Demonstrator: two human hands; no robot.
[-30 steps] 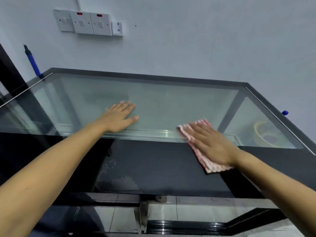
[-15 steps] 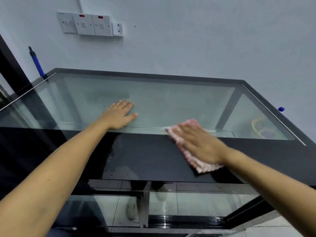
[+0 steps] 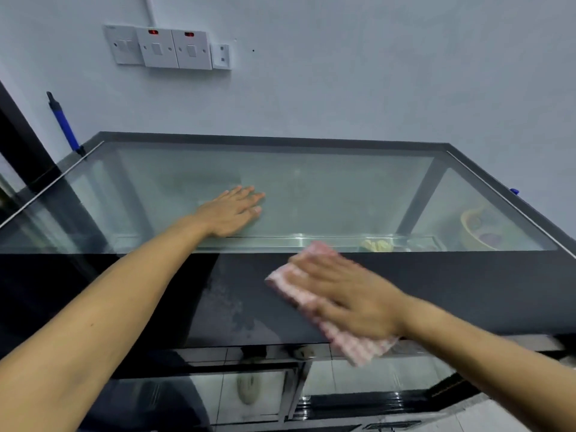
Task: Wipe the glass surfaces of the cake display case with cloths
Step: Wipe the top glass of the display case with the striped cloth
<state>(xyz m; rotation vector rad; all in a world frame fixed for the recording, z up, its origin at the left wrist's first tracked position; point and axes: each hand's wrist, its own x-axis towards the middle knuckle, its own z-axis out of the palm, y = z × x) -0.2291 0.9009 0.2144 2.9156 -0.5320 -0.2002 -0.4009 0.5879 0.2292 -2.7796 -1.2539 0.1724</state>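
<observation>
The cake display case has a clear glass top [image 3: 327, 194] with a dark frame and a wide black band [image 3: 174, 294] along its near side. My left hand [image 3: 232, 212] lies flat on the clear glass, fingers straight and together. My right hand [image 3: 346, 296] presses a pink and white checked cloth [image 3: 358, 344] flat against the black band, fingers straight; it is blurred by motion. The cloth sticks out past my fingers at the top left and past the band's lower edge near my wrist.
A white wall with a row of switches [image 3: 170, 48] stands behind the case. A blue-handled tool [image 3: 64, 124] leans at the back left corner. Under the glass at the right sits a yellow bowl [image 3: 477, 227]. Smears mark the black band [image 3: 230, 300].
My right hand has slid the cloth left and toward me, off the clear glass edge onto the black band. My left hand has stayed flat in place on the glass.
</observation>
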